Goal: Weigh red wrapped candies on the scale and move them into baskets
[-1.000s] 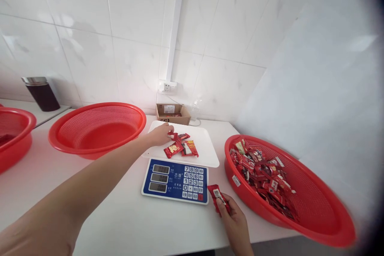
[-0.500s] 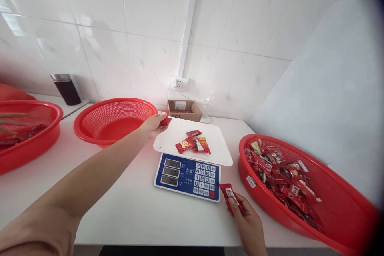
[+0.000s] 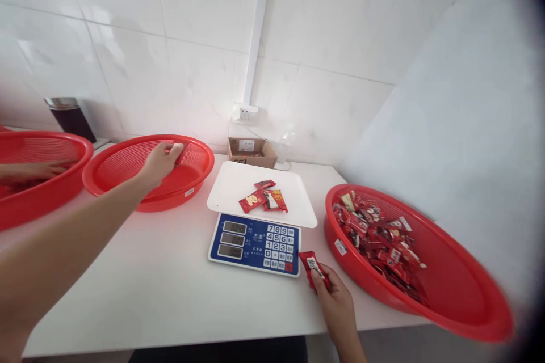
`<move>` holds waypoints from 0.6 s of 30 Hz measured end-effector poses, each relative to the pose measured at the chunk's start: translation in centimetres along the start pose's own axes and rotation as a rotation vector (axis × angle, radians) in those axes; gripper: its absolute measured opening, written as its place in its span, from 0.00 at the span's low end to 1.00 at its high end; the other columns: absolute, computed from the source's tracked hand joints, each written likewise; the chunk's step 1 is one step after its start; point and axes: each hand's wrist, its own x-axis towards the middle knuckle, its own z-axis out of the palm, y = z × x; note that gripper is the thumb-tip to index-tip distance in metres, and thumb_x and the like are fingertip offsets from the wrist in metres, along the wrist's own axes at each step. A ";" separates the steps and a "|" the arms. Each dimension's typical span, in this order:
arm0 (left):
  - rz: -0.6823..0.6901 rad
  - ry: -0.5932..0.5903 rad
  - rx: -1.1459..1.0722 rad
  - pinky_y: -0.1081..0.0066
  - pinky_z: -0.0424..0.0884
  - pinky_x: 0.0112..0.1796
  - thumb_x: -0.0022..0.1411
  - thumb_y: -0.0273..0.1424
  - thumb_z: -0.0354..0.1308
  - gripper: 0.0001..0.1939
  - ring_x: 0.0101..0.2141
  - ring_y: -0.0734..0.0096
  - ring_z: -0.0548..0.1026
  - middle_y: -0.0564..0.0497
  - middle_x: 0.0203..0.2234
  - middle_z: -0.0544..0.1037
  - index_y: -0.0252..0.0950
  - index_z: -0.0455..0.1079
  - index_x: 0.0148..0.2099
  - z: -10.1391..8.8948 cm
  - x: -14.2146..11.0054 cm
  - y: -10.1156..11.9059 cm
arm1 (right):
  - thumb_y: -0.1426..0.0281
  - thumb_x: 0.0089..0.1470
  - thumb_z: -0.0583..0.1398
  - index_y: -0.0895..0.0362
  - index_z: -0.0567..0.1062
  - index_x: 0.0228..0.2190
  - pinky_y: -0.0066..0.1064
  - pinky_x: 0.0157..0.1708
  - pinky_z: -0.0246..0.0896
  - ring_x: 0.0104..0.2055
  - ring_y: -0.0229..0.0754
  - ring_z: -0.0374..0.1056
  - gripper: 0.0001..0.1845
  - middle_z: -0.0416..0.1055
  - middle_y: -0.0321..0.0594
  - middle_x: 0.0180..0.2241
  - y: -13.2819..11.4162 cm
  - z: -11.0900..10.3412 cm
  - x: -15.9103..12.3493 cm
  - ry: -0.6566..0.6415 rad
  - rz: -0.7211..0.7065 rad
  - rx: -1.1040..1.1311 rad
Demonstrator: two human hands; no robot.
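Red packet stock, with dark characters on a white panel, is handled as follows: one packet [image 3: 310, 265] is gripped between thumb and fingers of the right hand [image 3: 336, 296], beside the scale [image 3: 254, 246]; another red packet [image 3: 179, 155] is pinched by the left hand [image 3: 160, 162] over the middle basket [image 3: 158, 203]. 志准 is printed on the blue panel; keys 0 to 9 are legible. Three packets [image 3: 273, 201] are supported on the white tray [image 3: 230, 186]. Basket stickers [image 3: 340, 247] cannot be read.
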 end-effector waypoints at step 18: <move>0.499 -0.683 0.651 0.59 0.65 0.43 0.50 0.32 0.55 0.29 0.48 0.50 0.67 0.40 0.47 0.70 0.40 0.59 0.57 14.1 -7.6 5.1 | 0.49 0.42 0.60 0.57 0.77 0.32 0.28 0.25 0.61 0.24 0.40 0.63 0.26 0.69 0.36 0.21 0.3 0.1 0.2 -0.031 0.003 0.064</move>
